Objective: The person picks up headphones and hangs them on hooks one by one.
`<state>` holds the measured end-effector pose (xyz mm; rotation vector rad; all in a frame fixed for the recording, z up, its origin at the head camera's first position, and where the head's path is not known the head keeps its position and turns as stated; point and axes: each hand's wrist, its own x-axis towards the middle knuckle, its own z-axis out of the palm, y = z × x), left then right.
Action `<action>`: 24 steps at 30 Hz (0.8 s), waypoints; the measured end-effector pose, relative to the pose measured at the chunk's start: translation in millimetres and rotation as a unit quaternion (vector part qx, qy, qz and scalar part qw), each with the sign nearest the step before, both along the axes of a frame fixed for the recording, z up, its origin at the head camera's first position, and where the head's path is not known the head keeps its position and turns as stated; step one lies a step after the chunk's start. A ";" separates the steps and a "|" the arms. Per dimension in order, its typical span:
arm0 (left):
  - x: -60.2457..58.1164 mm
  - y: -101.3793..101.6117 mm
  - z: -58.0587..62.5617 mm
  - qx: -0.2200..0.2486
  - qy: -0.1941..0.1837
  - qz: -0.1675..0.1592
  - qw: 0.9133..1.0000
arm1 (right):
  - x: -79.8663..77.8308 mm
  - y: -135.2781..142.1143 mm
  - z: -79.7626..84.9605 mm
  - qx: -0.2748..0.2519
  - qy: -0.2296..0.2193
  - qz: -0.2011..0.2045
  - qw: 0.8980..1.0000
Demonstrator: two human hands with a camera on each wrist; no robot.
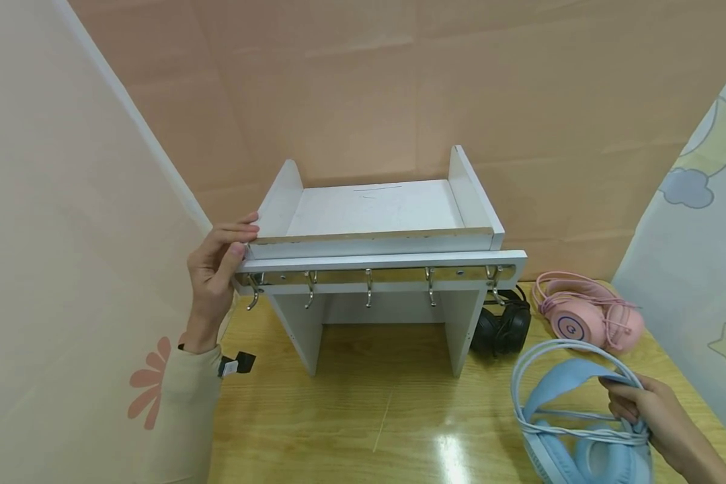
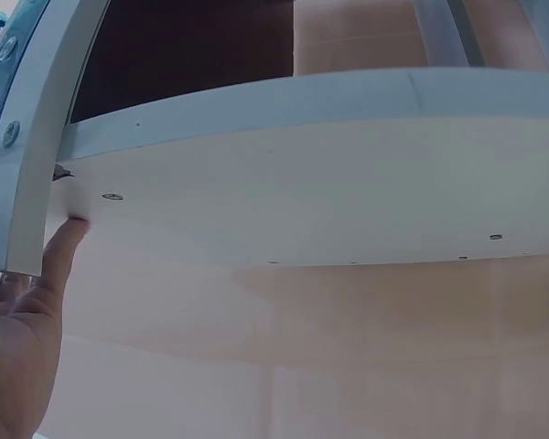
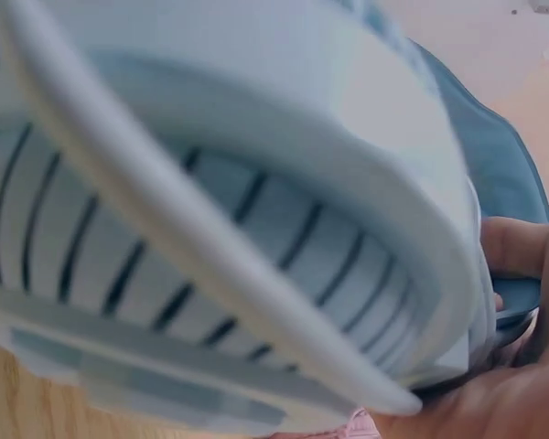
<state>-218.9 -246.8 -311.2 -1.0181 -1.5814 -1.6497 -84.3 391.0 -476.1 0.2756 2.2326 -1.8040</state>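
A white shelf unit (image 1: 387, 261) with a front rail of several metal hooks (image 1: 369, 288) stands upright on the wooden table. My left hand (image 1: 214, 272) grips its left front corner, thumb at the hook rail. In the left wrist view, a fingertip (image 2: 76, 222) presses the white side panel (image 2: 302, 192) behind the rail. Low at the right, my right hand (image 1: 656, 410) holds light blue headphones (image 1: 571, 375) by the headband, with their cable wound around them. One slotted ear cup (image 3: 256, 210) fills most of the right wrist view.
Black headphones (image 1: 508, 329) lie against the shelf unit's right leg. Pink headphones (image 1: 581, 323) with a wound cable sit farther right, near the patterned right wall (image 1: 690, 269). A plain tan backdrop (image 1: 363, 87) rises behind the table (image 1: 339, 417); a pale panel (image 1: 66, 235) stands at the left.
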 end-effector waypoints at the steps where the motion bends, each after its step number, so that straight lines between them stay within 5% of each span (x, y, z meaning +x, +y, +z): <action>1: 0.3 0.0 0.0 -0.001 0.000 0.005 1.000 | 0.2 -0.9 1.2 0.002 0.002 -0.001 1.000; 12: 0.9 0.3 -0.4 -0.004 -0.007 0.023 1.000 | 6.7 -9.7 4.4 -0.010 0.057 -0.036 0.998; 24: -1.7 2.3 -2.1 -0.012 -0.001 0.006 1.000 | 12.8 -16.8 11.6 0.022 0.056 -0.053 0.997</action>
